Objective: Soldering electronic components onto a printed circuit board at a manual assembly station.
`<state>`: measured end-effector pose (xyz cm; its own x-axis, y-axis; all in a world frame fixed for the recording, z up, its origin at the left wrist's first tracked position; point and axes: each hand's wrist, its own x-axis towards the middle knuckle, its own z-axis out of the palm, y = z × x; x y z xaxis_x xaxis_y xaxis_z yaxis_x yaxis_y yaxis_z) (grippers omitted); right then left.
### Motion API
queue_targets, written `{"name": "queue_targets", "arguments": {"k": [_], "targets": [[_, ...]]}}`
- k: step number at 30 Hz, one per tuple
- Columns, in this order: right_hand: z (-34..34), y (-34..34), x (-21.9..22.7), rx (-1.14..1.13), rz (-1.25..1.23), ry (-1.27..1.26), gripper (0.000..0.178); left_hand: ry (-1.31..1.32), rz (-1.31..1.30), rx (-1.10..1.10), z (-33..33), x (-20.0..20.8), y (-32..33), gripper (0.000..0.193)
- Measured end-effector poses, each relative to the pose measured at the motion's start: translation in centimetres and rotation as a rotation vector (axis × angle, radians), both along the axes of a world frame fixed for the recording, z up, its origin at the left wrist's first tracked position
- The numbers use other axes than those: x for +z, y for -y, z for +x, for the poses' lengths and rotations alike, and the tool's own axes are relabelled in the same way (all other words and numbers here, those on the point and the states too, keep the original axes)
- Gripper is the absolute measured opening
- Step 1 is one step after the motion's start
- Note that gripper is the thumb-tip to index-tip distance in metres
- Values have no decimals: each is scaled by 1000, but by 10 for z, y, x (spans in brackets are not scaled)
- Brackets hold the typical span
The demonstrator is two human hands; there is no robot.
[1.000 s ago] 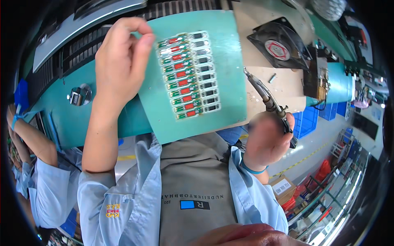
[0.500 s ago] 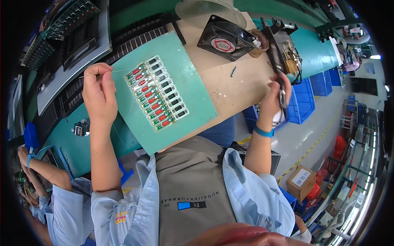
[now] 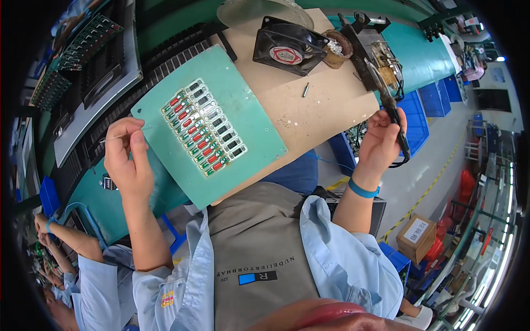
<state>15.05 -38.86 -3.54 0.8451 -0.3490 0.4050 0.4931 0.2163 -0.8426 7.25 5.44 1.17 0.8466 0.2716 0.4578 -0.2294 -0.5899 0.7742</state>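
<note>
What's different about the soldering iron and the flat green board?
Shape: the soldering iron is long and thin, but the green board is wide and flat.
Color: the soldering iron's handle is black, while the green board is pale green.
Place: the soldering iron is in the right hand; the green board lies partly over a brown sheet, with small circuit boards on top.

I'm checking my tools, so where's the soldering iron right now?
In the head view's right half, the soldering iron is in your right hand, right of the black fan.
</note>
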Motion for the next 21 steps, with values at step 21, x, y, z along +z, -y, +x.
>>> {"name": "queue_targets", "arguments": {"k": [21], "targets": [[-22,-19,35,332,68,205,45,-20,146,29,-12,-7,6,10]]}}
